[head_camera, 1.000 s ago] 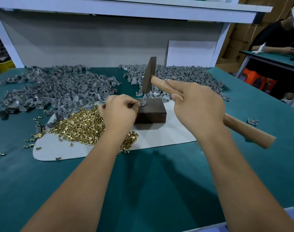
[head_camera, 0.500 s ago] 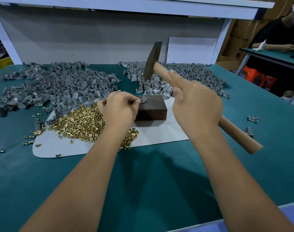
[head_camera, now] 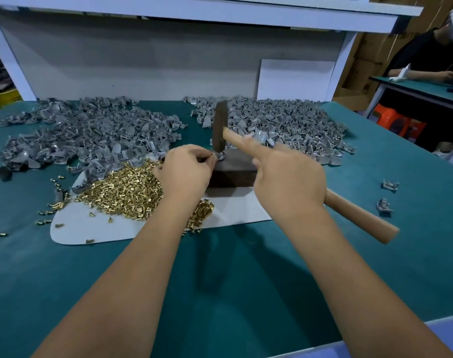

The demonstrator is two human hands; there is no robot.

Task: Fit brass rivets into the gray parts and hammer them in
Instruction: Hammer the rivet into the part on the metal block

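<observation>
Right hand, gripping the hammer, is bringing its head down from the raised position onto the gray part that the left hand is pinching on the wooden block, seating the rivet.

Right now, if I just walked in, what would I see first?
Probably the hammer in the right hand, its head down on a small gray part that the left hand pinches on the dark block. Next, the shiny brass rivets heaped left of the block, with gray parts piled behind.
</observation>
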